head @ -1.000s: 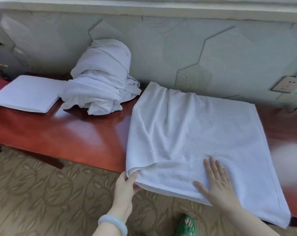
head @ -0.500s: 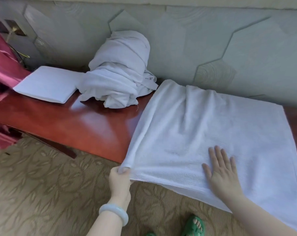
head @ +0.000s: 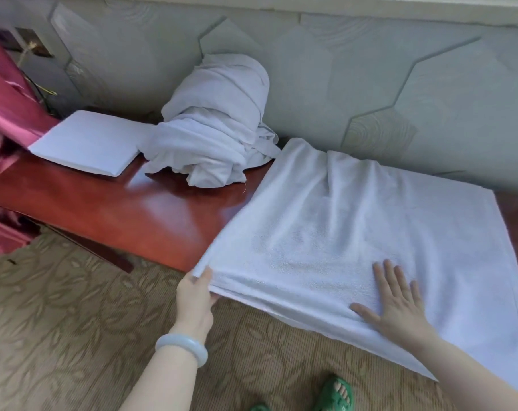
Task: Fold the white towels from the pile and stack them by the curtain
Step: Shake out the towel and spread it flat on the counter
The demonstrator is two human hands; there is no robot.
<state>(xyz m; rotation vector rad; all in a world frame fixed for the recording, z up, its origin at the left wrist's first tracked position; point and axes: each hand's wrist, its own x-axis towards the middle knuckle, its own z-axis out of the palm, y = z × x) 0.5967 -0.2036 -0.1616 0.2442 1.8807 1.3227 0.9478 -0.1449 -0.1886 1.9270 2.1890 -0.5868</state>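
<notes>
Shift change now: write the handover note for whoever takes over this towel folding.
Left hand pinches the near left corner of the towel. Right hand lies flat on it by the front edge.
The towel lies spread on the table, front edge overhanging.
Done: a folded towel lies beside the curtain.
Left: finish folding this one, stack it there, then work through the pile at the wall.

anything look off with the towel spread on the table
The spread towel is not flat: a wrinkle ridge runs from its far edge by the wall, and its near edge overhangs the table front. The left hand pinches its near left corner; the right hand presses on it.
</notes>
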